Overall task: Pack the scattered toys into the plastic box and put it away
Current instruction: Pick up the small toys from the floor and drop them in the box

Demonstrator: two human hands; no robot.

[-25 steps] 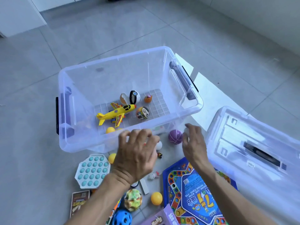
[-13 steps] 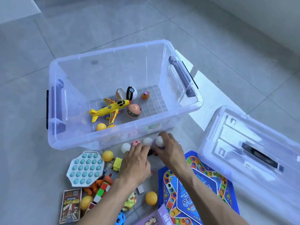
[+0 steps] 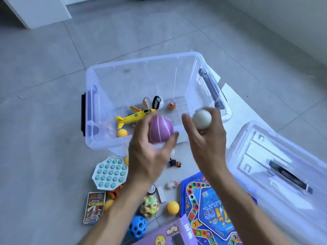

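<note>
The clear plastic box [image 3: 99,110] stands open on the grey floor. Inside lie a yellow toy plane [image 3: 134,116], a yellow ball [image 3: 122,133], a cracked egg toy [image 3: 146,102], a black-and-white ball [image 3: 158,102] and a small orange figure [image 3: 171,105]. My left hand [image 3: 148,156] holds a purple ball [image 3: 160,129] in its curled fingers over the box's near rim. My right hand [image 3: 207,144] grips a white ball [image 3: 201,118] just right of it. Both hands are blurred.
The box lid [image 3: 283,170] lies at the right. On the floor near me lie a pop-it board [image 3: 110,174], a blue game board [image 3: 210,206], a card pack [image 3: 94,207], an orange ball [image 3: 173,207], a blue holed ball [image 3: 137,227], a multicoloured ball [image 3: 149,206] and a purple carton [image 3: 173,234].
Both hands were down among the toys on the floor; now they have risen to the box's near rim, the left with the purple ball, the right with a white ball.
</note>
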